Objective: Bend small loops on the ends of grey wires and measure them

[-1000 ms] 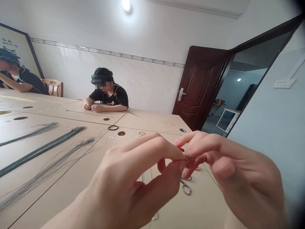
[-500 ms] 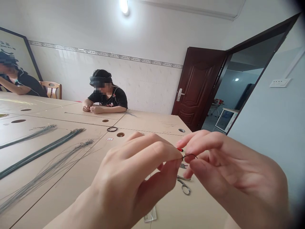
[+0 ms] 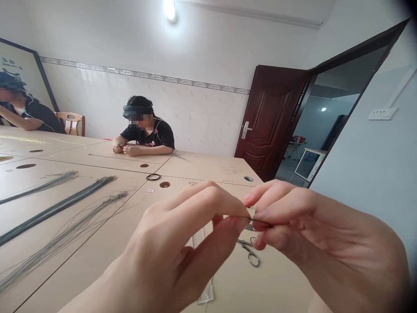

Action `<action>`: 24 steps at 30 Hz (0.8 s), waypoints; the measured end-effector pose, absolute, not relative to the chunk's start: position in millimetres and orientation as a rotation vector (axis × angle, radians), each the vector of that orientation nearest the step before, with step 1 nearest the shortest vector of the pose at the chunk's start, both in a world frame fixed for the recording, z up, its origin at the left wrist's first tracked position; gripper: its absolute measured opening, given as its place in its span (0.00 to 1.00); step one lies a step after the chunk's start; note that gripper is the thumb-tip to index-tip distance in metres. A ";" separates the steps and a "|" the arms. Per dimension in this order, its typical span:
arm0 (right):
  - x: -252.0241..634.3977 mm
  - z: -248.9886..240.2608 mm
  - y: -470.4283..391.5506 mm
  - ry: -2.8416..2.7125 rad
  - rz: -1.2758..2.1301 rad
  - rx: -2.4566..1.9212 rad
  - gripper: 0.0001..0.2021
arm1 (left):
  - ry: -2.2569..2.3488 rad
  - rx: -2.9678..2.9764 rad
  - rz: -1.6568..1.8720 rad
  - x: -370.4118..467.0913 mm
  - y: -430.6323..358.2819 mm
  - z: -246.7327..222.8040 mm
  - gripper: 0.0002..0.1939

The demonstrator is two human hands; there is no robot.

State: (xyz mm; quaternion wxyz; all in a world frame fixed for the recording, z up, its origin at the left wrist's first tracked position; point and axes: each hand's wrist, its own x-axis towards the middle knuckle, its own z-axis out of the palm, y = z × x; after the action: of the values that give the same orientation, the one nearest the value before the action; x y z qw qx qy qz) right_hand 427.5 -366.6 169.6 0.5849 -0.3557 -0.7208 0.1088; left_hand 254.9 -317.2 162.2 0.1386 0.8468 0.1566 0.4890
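Note:
A thin dark wire [image 3: 259, 222] runs between my two hands, above the table. My left hand [image 3: 182, 234] pinches one end between thumb and index fingertip. My right hand [image 3: 312, 230] is closed on the other end, its thumb and fingers together. Fingertips hide much of the wire. Just below the hands, small metal scissors [image 3: 253, 259] lie on the table, partly covered by my right fingers. A clear plastic ruler [image 3: 208, 296] shows in part behind my left hand.
Several bundles of thin grey wires [image 3: 61, 208] lie on the table [image 3: 107, 278] at left. A black ring [image 3: 153, 177] lies near a round hole [image 3: 165, 184]. Across the table sits a person [image 3: 156, 134]; another person [image 3: 35, 113] is at far left. A door [image 3: 273, 117] stands open.
The wire was arched and now looks straighter. My right thumb has moved lower, and its fingers have closed over the wire. A red and black tip that showed between the hands is now mostly hidden.

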 end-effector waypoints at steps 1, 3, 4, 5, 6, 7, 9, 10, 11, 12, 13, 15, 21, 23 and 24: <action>426.9 170.2 -366.3 -1.678 0.254 -0.842 0.03 | 0.450 2.443 1.413 254.9 -316.9 161.9 0.09; 424.5 171.6 -366.2 -1.662 0.252 -0.874 0.03 | 0.442 2.421 1.414 255.1 -315.9 161.1 0.10; 423.1 172.1 -366.2 -1.655 0.246 -0.879 0.04 | 0.434 2.402 1.414 255.3 -315.4 160.7 0.09; 421.8 172.3 -366.2 -1.655 0.243 -0.877 0.04 | 0.422 2.382 1.414 255.4 -314.9 160.5 0.09; 420.8 172.3 -366.2 -1.659 0.231 -0.860 0.05 | 0.415 2.366 1.413 255.7 -314.6 160.3 0.09; 420.2 172.0 -366.2 -1.666 0.223 -0.851 0.06 | 0.414 2.352 1.411 255.9 -314.4 160.3 0.09; 420.6 170.9 -366.0 -1.675 0.199 -0.847 0.06 | 0.405 2.338 1.421 256.5 -315.0 160.8 0.08; 421.4 170.5 -366.0 -1.663 0.176 -0.860 0.05 | 0.406 2.333 1.437 256.8 -315.6 161.3 0.08; 422.6 170.3 -365.9 -1.645 0.155 -0.885 0.04 | 0.418 2.331 1.455 257.3 -316.4 161.9 0.08; 423.9 170.6 -365.9 -1.632 0.144 -0.917 0.04 | 0.432 2.335 1.470 257.8 -317.2 162.6 0.08; 425.2 171.2 -366.1 -1.633 0.146 -0.943 0.06 | 0.439 2.351 1.478 258.3 -317.9 163.3 0.08; 426.9 173.0 -366.9 -1.651 0.177 -0.992 0.12 | 0.446 2.408 1.481 259.3 -318.5 164.4 0.09; 424.3 174.7 -371.1 -1.597 0.237 -1.118 0.12 | 0.455 2.561 1.506 259.9 -315.4 163.1 0.08; 424.5 174.1 -371.2 -1.612 0.213 -1.119 0.10 | 0.458 2.566 1.512 260.1 -314.8 162.1 0.08; 425.1 174.0 -371.0 -1.632 0.203 -1.111 0.09 | 0.450 2.566 1.511 260.5 -314.7 161.9 0.08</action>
State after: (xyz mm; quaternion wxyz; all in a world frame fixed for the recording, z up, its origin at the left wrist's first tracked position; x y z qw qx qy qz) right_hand 425.1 -371.0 174.0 0.5466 -0.4686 -0.6886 0.0858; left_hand 260.5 -314.7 161.9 0.0647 0.8503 0.1492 0.5006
